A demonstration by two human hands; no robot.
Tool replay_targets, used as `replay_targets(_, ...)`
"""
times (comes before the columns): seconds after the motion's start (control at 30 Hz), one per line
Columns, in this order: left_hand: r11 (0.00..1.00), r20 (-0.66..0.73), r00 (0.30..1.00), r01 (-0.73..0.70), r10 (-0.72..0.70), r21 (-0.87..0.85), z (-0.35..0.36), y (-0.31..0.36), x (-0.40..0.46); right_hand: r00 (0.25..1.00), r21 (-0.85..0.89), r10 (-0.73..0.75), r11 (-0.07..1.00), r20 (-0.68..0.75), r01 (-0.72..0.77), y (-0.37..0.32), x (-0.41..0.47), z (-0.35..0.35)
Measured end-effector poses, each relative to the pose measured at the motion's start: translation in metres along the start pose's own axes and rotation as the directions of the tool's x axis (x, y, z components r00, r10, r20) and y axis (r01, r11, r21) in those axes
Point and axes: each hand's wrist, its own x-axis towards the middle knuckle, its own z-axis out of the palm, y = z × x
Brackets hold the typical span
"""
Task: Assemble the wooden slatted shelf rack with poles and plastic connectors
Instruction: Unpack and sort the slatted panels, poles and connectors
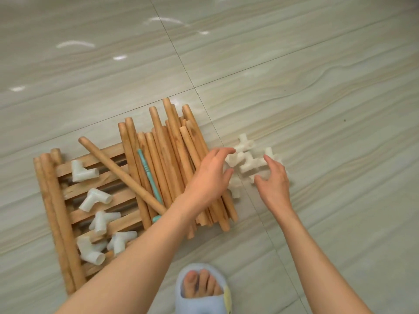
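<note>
No text, label, brand, number or sign can be read anywhere, neither on the wooden poles under the left hand nor on the white connectors between both hands.

Both forearms are bare, with no sleeves, watch or rings showing on the left hand or the right hand. One foot wears a pale blue open-toe slipper with a yellow patch on its right edge.
</note>
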Motion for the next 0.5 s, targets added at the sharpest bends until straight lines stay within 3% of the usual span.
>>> replay_targets(0.13, 0.994, -0.222, 0.973, -0.041, 0.063, 0.105, -0.039, -0.034, -0.046, 0.991, -0.112, -0.084, 0.991, -0.106, 0.072, -0.017, -0.021, 0.002)
replay_targets(0.27, 0.944, -0.411, 0.911, 0.156, -0.024, 0.289, -0.078, -0.087, -0.101, 0.928, -0.02, -0.371, 0.928, -0.019, 0.371, -0.064, -0.063, 0.03)
replay_targets(0.4, 0.852, -0.553, 0.801, 0.441, -0.231, 0.283, -0.117, -0.129, -0.146, 0.737, 0.113, -0.633, 0.772, 0.237, 0.626, -0.112, -0.114, 0.073)
replay_targets(0.5, 0.814, -0.51, 0.773, 0.54, -0.377, 0.216, -0.136, -0.147, -0.154, 0.57, 0.071, -0.749, 0.624, 0.337, 0.778, -0.128, -0.133, 0.111)
